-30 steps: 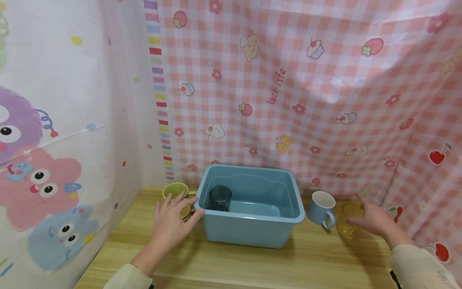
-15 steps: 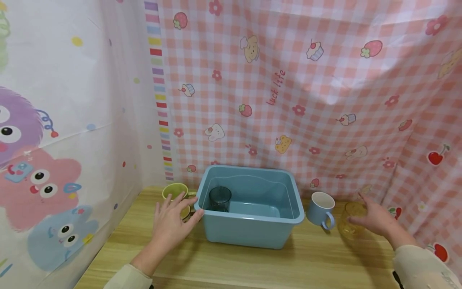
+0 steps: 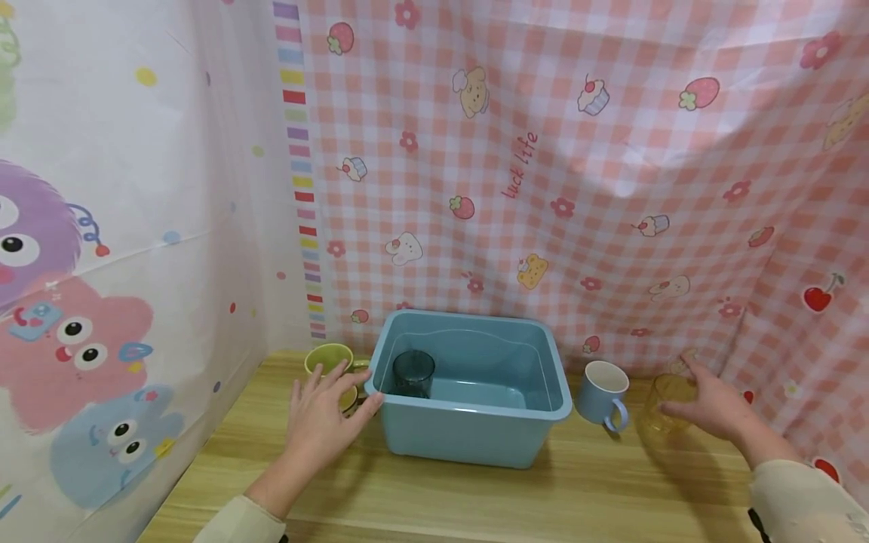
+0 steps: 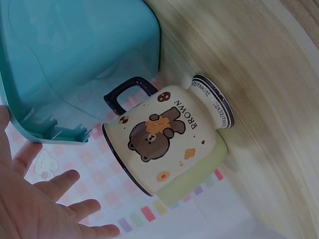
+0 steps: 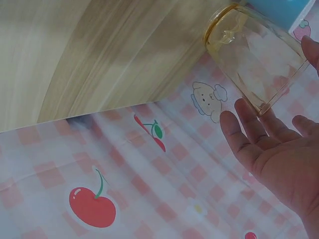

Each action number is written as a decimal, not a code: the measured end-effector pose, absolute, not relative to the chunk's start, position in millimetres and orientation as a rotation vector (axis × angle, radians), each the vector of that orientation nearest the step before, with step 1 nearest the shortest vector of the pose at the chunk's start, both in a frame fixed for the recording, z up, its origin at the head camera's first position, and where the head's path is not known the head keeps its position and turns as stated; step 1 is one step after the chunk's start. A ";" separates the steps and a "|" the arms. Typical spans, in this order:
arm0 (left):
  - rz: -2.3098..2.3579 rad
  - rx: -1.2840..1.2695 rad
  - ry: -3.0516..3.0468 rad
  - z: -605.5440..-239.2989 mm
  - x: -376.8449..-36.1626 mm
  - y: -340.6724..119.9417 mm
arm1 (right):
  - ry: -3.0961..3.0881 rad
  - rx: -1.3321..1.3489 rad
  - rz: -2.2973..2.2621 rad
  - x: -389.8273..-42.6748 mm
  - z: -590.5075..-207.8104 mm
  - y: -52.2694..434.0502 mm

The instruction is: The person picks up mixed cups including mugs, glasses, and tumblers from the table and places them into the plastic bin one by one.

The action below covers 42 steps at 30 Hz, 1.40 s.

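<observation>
One amber glass tumbler (image 5: 259,55) is at the right side of the bench (image 3: 462,498), between the thumb and fingers of the right hand (image 3: 720,411), which appears to grip it near the rim; whether its base touches the wood cannot be told. Probably light, stiff, slippery and breakable, it likely handles best by its sides, under gentle pressure. The left hand (image 3: 324,418) is spread beside one blue plastic tub (image 3: 468,435). Five drinking vessels show: the tumbler, one blue mug (image 3: 600,397), one dark glass cup (image 3: 414,369) inside the tub, one cream bear mug (image 4: 159,132) and one green mug (image 3: 329,354).
</observation>
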<state>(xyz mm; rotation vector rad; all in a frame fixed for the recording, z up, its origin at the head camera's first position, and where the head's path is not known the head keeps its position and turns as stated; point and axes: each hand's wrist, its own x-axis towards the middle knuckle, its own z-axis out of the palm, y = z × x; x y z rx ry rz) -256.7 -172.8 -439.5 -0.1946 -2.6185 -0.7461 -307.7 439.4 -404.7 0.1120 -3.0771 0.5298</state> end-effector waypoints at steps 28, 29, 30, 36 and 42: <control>-0.752 -0.195 -2.623 -439.9 -258.0 -174.1 | -2.977 0.112 0.650 -291.5 -373.5 444.5; -0.749 -0.196 -2.623 -440.0 -258.1 -174.0 | -2.975 0.107 0.662 -291.1 -372.8 444.7; -0.745 -0.195 -2.624 -440.1 -258.2 -173.9 | -2.975 0.102 0.680 -290.7 -372.0 444.9; -0.738 -0.192 -2.627 -439.8 -258.0 -172.6 | -2.965 0.064 0.809 -287.9 -365.7 444.0; -0.733 -0.186 -2.631 -439.5 -257.7 -172.8 | -2.928 0.049 0.948 -287.0 -359.9 436.5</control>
